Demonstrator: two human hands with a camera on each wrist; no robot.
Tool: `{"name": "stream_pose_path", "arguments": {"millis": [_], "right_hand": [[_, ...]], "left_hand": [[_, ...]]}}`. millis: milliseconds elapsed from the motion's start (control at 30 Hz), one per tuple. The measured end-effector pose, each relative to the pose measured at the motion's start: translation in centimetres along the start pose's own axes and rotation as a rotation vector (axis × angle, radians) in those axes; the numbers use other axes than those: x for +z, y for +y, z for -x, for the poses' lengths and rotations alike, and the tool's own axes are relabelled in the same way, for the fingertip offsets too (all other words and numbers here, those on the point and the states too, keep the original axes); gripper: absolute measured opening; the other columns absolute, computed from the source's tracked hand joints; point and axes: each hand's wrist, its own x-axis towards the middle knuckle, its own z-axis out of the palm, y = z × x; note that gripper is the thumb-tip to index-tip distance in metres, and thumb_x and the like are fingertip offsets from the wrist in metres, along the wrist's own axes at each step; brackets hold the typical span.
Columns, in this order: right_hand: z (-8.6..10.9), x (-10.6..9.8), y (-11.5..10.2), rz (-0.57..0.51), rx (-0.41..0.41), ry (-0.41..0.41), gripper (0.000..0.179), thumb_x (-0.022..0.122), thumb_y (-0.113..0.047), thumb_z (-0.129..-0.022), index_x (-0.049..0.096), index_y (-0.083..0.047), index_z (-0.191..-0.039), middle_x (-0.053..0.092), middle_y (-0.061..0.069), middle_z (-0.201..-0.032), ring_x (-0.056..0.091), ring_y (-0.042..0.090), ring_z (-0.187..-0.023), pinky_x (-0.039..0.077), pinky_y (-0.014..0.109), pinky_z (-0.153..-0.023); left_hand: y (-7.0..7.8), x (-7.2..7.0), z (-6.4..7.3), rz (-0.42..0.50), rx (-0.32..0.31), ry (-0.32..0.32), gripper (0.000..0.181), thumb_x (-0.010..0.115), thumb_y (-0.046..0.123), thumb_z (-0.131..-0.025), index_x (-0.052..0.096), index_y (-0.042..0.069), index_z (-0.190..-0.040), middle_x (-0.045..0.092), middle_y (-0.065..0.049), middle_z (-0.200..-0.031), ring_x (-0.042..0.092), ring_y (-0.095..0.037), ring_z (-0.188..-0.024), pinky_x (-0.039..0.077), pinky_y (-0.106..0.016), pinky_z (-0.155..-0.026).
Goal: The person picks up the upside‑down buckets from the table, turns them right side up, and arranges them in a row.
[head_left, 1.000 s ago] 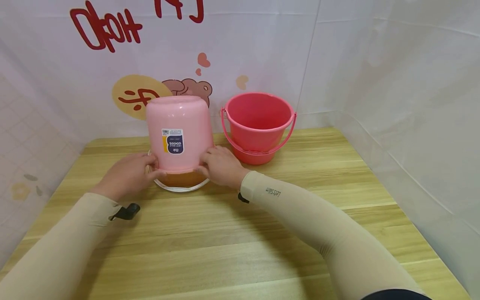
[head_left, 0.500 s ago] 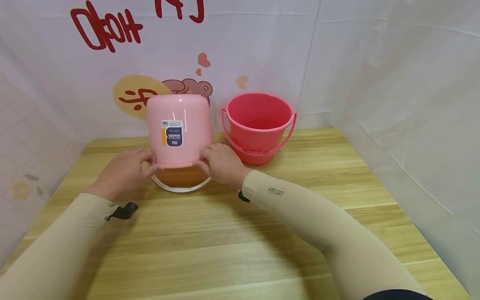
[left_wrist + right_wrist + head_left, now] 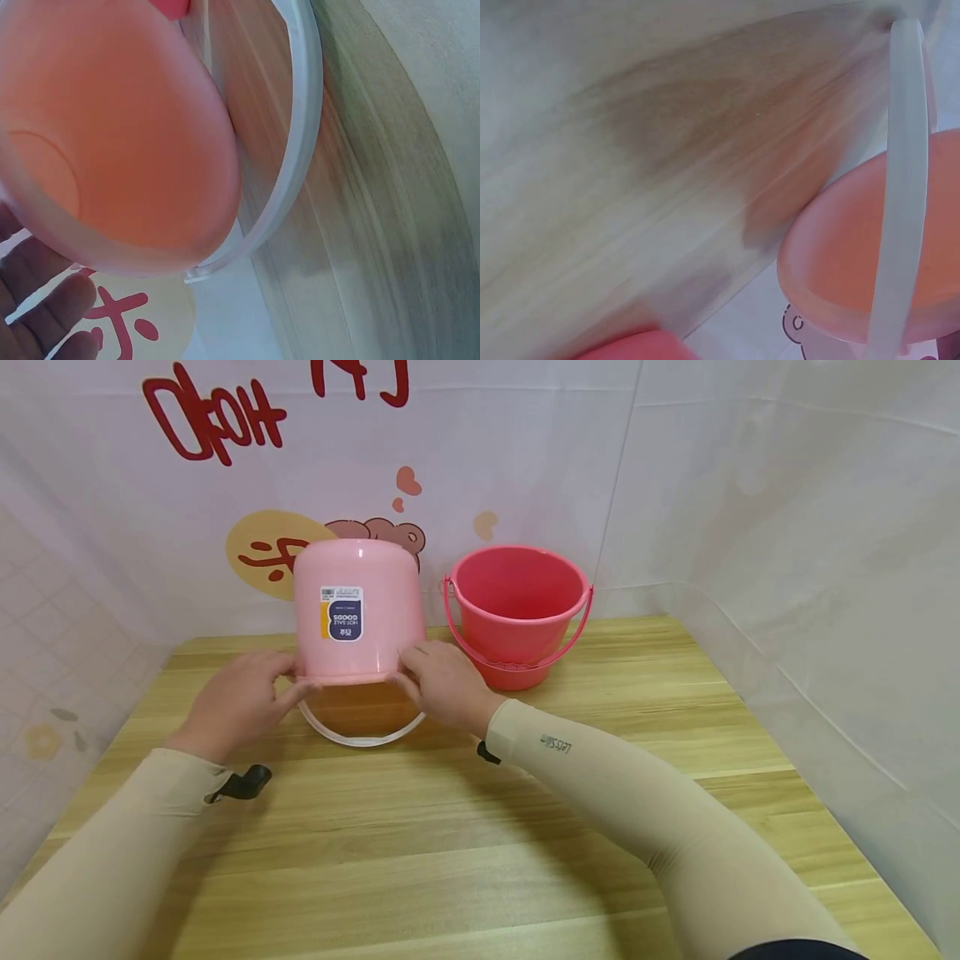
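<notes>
A light pink bucket [image 3: 382, 618] is held upside down at the left of the table, its printed label facing me. My left hand [image 3: 228, 706] grips the left side of its rim, thumb along the near edge. On the opposite side my right hand [image 3: 450, 687] pinches the rim between thumb and fingers. A white handle [image 3: 362, 742] hangs in a loop below the rim. The left wrist view looks into the bucket's hollow [image 3: 127, 150], with fingers [image 3: 64, 304] outside its wall. In the right wrist view the handle [image 3: 904, 165] crosses the bucket's mouth.
An upright darker pink bucket [image 3: 510, 642] stands just right of my right hand, its handle lowered at the front. The wooden table [image 3: 420, 860] meets a white printed curtain [image 3: 525, 460] at the back and a pale sheet [image 3: 832, 568] on the right.
Both hands have raised the rim of the light pink bucket, opening a wider gap above its white handle loop. The label has moved up with it. The darker bucket stays put.
</notes>
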Motion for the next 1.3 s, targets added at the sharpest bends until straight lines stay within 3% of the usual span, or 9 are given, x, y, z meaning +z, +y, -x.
{"name": "stream_pose_path", "arguments": {"millis": [267, 500, 667, 833, 1000, 1133, 1300], "right_hand": [[0.0, -0.5, -0.1, 0.017, -0.059, 0.085, 0.019, 0.051, -0.041, -0.092, 0.054, -0.023, -0.090, 0.050, -0.010, -0.077, 0.046, 0.007, -0.075, 0.039, 0.020, -0.071], [0.2, -0.7, 0.0, 0.001, -0.126, 0.177, 0.015, 0.057, -0.035, -0.090, 0.057, -0.021, -0.095, 0.052, -0.009, -0.079, 0.047, 0.007, -0.076, 0.040, 0.018, -0.073], [0.3, -0.9, 0.1, -0.007, -0.169, 0.219, 0.016, 0.058, -0.032, -0.090, 0.058, -0.021, -0.102, 0.055, -0.009, -0.084, 0.049, 0.007, -0.079, 0.042, 0.017, -0.075], [0.3, -1.1, 0.4, -0.010, -0.205, 0.215, 0.030, 0.056, -0.029, -0.091, 0.055, -0.027, -0.121, 0.057, -0.007, -0.093, 0.050, 0.007, -0.081, 0.043, 0.017, -0.076], [0.2, -1.4, 0.6, 0.031, -0.258, 0.187, 0.052, 0.049, -0.018, -0.093, 0.038, -0.037, -0.139, 0.051, -0.005, -0.089, 0.044, 0.008, -0.077, 0.038, 0.018, -0.070], [0.1, -1.7, 0.6, 0.091, -0.308, 0.156, 0.063, 0.047, -0.011, -0.089, 0.031, -0.040, -0.142, 0.050, -0.003, -0.089, 0.042, 0.009, -0.077, 0.037, 0.019, -0.069], [0.0, -2.0, 0.6, 0.151, -0.323, 0.118, 0.065, 0.053, -0.015, -0.089, 0.029, -0.041, -0.143, 0.050, -0.001, -0.095, 0.043, 0.010, -0.080, 0.039, 0.019, -0.071]], "left_hand": [[-0.1, -0.4, 0.0, 0.003, 0.001, 0.064, 0.049, 0.047, 0.058, -0.089, 0.064, 0.012, -0.096, 0.066, -0.008, -0.095, 0.057, -0.025, -0.082, 0.046, -0.044, -0.070], [0.0, -0.6, 0.0, 0.007, -0.008, 0.116, 0.042, 0.050, 0.057, -0.088, 0.062, 0.017, -0.087, 0.062, -0.003, -0.081, 0.051, -0.021, -0.071, 0.040, -0.035, -0.062], [0.1, -0.8, -0.1, 0.019, -0.023, 0.139, 0.044, 0.049, 0.057, -0.088, 0.064, 0.016, -0.088, 0.061, -0.003, -0.079, 0.049, -0.020, -0.069, 0.037, -0.032, -0.059], [0.2, -1.0, -0.2, 0.042, -0.037, 0.154, 0.045, 0.049, 0.056, -0.089, 0.064, 0.014, -0.092, 0.062, -0.004, -0.084, 0.050, -0.021, -0.072, 0.039, -0.033, -0.059], [0.4, -1.3, -0.3, 0.079, -0.060, 0.149, 0.047, 0.048, 0.056, -0.089, 0.065, 0.013, -0.101, 0.064, -0.004, -0.093, 0.050, -0.020, -0.074, 0.040, -0.033, -0.060], [0.5, -1.6, -0.2, 0.103, -0.066, 0.161, 0.048, 0.048, 0.054, -0.090, 0.064, 0.011, -0.104, 0.064, -0.006, -0.095, 0.052, -0.021, -0.075, 0.042, -0.034, -0.060], [0.7, -1.9, -0.2, 0.120, -0.084, 0.162, 0.052, 0.047, 0.055, -0.090, 0.063, 0.008, -0.107, 0.063, -0.010, -0.100, 0.053, -0.023, -0.079, 0.044, -0.038, -0.063]]}}
